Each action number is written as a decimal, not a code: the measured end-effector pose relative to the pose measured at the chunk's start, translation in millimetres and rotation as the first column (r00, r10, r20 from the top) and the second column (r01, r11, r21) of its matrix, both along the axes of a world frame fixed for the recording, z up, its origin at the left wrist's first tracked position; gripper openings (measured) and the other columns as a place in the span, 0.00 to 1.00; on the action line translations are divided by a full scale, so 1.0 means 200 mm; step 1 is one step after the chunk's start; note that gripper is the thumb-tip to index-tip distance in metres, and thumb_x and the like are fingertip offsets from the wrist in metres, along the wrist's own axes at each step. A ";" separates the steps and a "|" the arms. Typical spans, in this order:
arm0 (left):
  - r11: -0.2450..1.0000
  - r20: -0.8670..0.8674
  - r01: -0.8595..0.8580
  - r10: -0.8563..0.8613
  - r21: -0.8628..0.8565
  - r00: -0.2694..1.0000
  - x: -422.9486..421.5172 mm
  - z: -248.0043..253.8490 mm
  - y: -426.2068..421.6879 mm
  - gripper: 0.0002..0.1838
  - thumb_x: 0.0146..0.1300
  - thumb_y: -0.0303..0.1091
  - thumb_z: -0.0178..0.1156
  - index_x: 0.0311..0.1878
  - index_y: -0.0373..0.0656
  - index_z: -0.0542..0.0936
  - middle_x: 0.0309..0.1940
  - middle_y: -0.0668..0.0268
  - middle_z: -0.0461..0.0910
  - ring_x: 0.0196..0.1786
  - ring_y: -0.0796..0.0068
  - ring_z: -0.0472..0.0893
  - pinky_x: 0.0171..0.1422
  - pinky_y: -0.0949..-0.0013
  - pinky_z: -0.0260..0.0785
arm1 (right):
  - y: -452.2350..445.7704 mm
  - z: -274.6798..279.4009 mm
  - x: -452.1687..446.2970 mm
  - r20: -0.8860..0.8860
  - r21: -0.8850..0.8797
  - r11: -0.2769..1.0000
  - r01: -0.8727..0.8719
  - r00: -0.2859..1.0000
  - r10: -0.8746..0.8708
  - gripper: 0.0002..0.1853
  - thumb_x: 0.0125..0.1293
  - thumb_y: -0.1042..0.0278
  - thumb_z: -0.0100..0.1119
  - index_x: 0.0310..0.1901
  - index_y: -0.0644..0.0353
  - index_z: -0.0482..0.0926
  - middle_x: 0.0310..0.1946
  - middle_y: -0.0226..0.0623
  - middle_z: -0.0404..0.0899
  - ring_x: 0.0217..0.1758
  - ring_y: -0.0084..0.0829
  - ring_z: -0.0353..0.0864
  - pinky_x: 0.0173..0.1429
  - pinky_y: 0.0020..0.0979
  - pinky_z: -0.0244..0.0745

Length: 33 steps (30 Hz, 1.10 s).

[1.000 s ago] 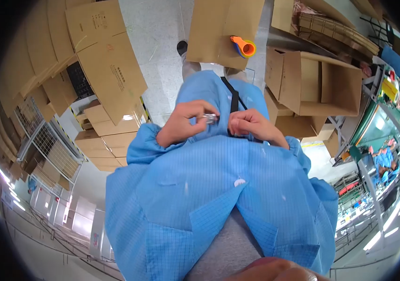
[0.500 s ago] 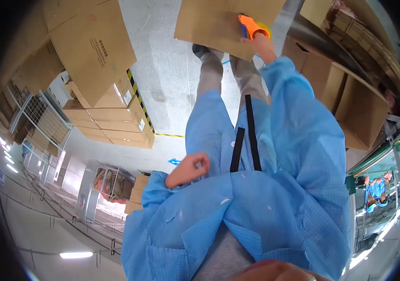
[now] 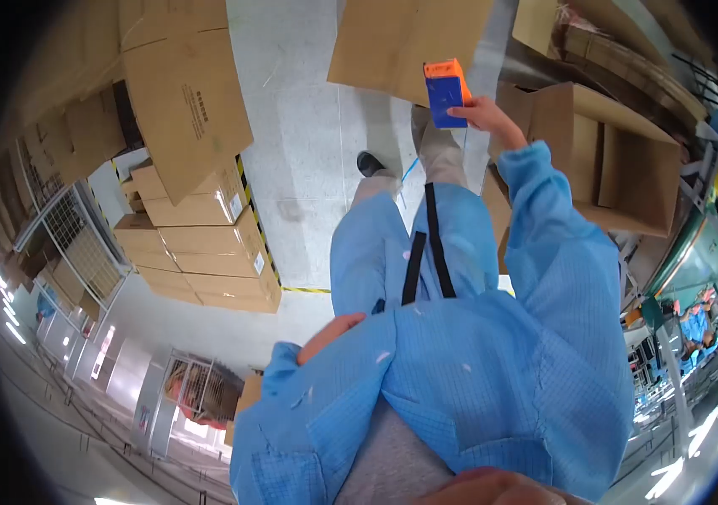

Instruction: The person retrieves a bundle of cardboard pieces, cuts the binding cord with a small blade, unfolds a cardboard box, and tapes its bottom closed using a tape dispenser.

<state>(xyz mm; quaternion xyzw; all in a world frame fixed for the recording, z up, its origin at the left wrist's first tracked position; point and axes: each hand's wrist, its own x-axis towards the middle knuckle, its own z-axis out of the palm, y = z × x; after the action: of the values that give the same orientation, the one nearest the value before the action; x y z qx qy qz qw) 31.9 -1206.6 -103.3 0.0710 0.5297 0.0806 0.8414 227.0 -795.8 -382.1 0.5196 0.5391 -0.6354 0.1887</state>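
Observation:
My right hand (image 3: 483, 116) is closed around an orange and blue tape dispenser (image 3: 445, 97), held out over my lower leg. Its flat blue side faces the camera, with the orange part along the top and right edge. Just above it lies a large brown cardboard sheet (image 3: 397, 42); I see no contact between the two. At my waist, my left hand (image 3: 331, 337) rests by the edge of my blue coat (image 3: 325, 396). The coat hides part of that hand, and its fingers do not show clearly.
Stacked closed cartons (image 3: 207, 261) stand on the left beside yellow-black floor tape (image 3: 254, 202), under a large cardboard panel (image 3: 178, 101). An open carton (image 3: 628, 168) is on the right. A wire cage (image 3: 73, 219) is at far left.
My right hand has drawn the tape dispenser back off the cardboard sheet and turned it, so its blue side shows. My left hand has lowered against my coat.

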 end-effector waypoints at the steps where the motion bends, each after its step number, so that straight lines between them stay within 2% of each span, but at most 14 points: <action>1: 1.000 0.001 -0.007 0.007 0.018 1.000 -0.01 0.07 -0.08 0.16 0.65 0.40 0.51 0.48 0.39 0.76 0.45 0.54 0.79 0.49 0.63 0.78 0.55 0.66 0.66 | -0.08 0.15 0.02 0.001 0.018 1.000 -0.007 1.000 0.007 0.19 0.53 0.52 0.70 0.39 0.59 0.84 0.19 0.25 0.70 0.17 0.15 0.64 0.21 0.22 0.55; 4: 0.848 -0.498 0.239 0.033 0.472 0.866 -0.14 0.48 -0.14 0.14 0.63 0.38 0.53 0.47 0.39 0.77 0.40 0.57 0.80 0.44 0.65 0.78 0.51 0.65 0.67 | -0.45 0.56 0.12 -0.109 -0.019 0.978 0.210 0.972 -0.211 0.15 0.58 0.54 0.66 0.37 0.59 0.83 0.18 0.21 0.69 0.17 0.14 0.62 0.21 0.20 0.53; 6: 0.856 -0.480 0.193 0.072 0.479 0.874 -0.21 0.61 -0.13 0.13 0.61 0.36 0.55 0.45 0.39 0.76 0.33 0.60 0.79 0.37 0.70 0.76 0.44 0.68 0.67 | -0.69 0.92 0.14 -0.168 -0.060 0.945 0.322 0.930 -0.327 0.14 0.61 0.55 0.63 0.36 0.59 0.81 0.19 0.19 0.70 0.17 0.12 0.62 0.21 0.19 0.52; 8: 0.949 -0.388 0.058 0.070 0.309 0.919 -0.26 0.47 -0.34 0.12 0.61 0.35 0.56 0.44 0.39 0.76 0.29 0.61 0.78 0.34 0.73 0.75 0.40 0.70 0.67 | -0.93 1.14 0.21 -0.227 -0.080 0.905 0.418 0.876 -0.425 0.14 0.61 0.58 0.64 0.36 0.63 0.80 0.15 0.19 0.65 0.15 0.12 0.59 0.19 0.19 0.49; 10: 0.948 -0.395 -0.033 0.163 0.317 0.904 -0.30 0.35 -0.49 0.11 0.61 0.34 0.57 0.43 0.39 0.76 0.25 0.64 0.76 0.30 0.79 0.72 0.36 0.74 0.65 | -1.11 1.26 0.30 -0.266 -0.094 0.815 0.572 0.774 -0.574 0.14 0.62 0.59 0.63 0.37 0.62 0.79 0.14 0.19 0.64 0.14 0.11 0.58 0.19 0.18 0.49; 13: 0.896 -0.346 -0.247 0.379 0.370 0.858 -0.37 0.31 -0.50 0.08 0.63 0.32 0.57 0.42 0.39 0.76 0.23 0.68 0.74 0.26 0.83 0.70 0.32 0.77 0.62 | -1.29 1.52 0.35 -0.326 -0.142 0.766 0.627 0.701 -0.634 0.13 0.62 0.59 0.62 0.37 0.62 0.80 0.13 0.19 0.64 0.14 0.11 0.59 0.19 0.18 0.50; 17: 0.867 -0.273 -0.171 0.325 0.469 0.905 -0.57 0.19 -0.37 0.09 0.65 0.33 0.54 0.43 0.38 0.76 0.24 0.67 0.75 0.26 0.82 0.71 0.31 0.76 0.63 | -1.34 1.83 0.20 -0.379 -0.015 0.789 0.615 0.727 -0.573 0.13 0.60 0.59 0.64 0.35 0.62 0.82 0.15 0.20 0.68 0.14 0.11 0.60 0.19 0.17 0.51; 20: 0.863 -0.149 -0.127 0.226 0.490 0.963 -0.71 0.13 -0.22 0.10 0.64 0.33 0.54 0.42 0.36 0.77 0.26 0.66 0.77 0.28 0.80 0.75 0.33 0.75 0.67 | -1.32 1.90 0.07 -0.438 0.009 0.768 0.640 0.693 -0.572 0.14 0.58 0.58 0.65 0.35 0.62 0.82 0.18 0.21 0.71 0.15 0.11 0.60 0.19 0.16 0.51; 23: 0.906 -0.450 0.125 0.077 0.404 0.890 -0.89 0.09 -0.18 0.10 0.62 0.31 0.55 0.43 0.34 0.77 0.36 0.61 0.79 0.38 0.76 0.77 0.45 0.72 0.71 | -1.21 1.86 -0.16 -0.569 -0.073 0.760 0.646 0.599 -0.564 0.16 0.57 0.58 0.66 0.37 0.65 0.81 0.19 0.22 0.74 0.15 0.10 0.61 0.18 0.16 0.51; 26: 0.898 -0.618 0.219 0.072 0.382 0.782 -1.14 0.19 -0.15 0.11 0.60 0.31 0.56 0.42 0.33 0.77 0.36 0.59 0.79 0.40 0.73 0.78 0.45 0.70 0.71 | -1.07 1.85 -0.49 -0.672 -0.227 0.764 0.604 0.471 -0.572 0.21 0.55 0.57 0.68 0.41 0.67 0.79 0.23 0.26 0.78 0.17 0.10 0.66 0.18 0.14 0.54; 28: 0.879 -0.619 0.214 0.111 0.427 0.778 -1.31 0.15 -0.12 0.11 0.58 0.32 0.57 0.39 0.33 0.78 0.33 0.58 0.80 0.39 0.71 0.79 0.44 0.69 0.71 | -0.92 1.81 -0.72 -0.801 -0.358 0.820 0.446 0.305 -0.515 0.23 0.53 0.58 0.69 0.45 0.68 0.78 0.30 0.30 0.81 0.18 0.10 0.67 0.19 0.14 0.56; 30: 0.913 -0.562 0.257 -0.037 0.318 0.826 -1.41 0.24 0.00 0.11 0.57 0.34 0.57 0.36 0.34 0.78 0.30 0.58 0.81 0.36 0.70 0.79 0.43 0.68 0.71 | -0.80 1.95 -1.03 -0.813 -0.340 0.822 0.456 0.297 -0.501 0.20 0.56 0.58 0.67 0.43 0.66 0.80 0.29 0.26 0.79 0.21 0.12 0.67 0.22 0.15 0.56; 31: 0.855 -0.590 0.296 0.014 0.426 0.807 -1.45 0.23 0.01 0.11 0.56 0.35 0.57 0.33 0.34 0.79 0.28 0.58 0.81 0.34 0.70 0.79 0.41 0.66 0.72 | -0.76 1.98 -1.14 -0.836 -0.317 0.819 0.479 0.266 -0.479 0.21 0.55 0.58 0.68 0.44 0.66 0.79 0.30 0.27 0.80 0.23 0.13 0.69 0.23 0.15 0.58; 33: 0.840 -0.633 0.364 -0.032 0.403 0.773 -1.53 0.31 0.07 0.11 0.57 0.34 0.57 0.34 0.35 0.79 0.28 0.58 0.81 0.33 0.71 0.79 0.40 0.66 0.72 | -0.67 2.00 -1.25 -0.842 -0.316 0.825 0.469 0.262 -0.471 0.23 0.53 0.57 0.70 0.44 0.66 0.79 0.33 0.28 0.81 0.26 0.15 0.73 0.25 0.16 0.63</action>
<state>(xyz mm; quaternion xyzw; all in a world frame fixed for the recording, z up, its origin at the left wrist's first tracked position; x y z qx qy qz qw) -274.9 -1192.2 -42.0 0.3677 0.7182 0.0965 0.5828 -23.7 -929.7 18.4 0.2352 0.3739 -0.8368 -0.3234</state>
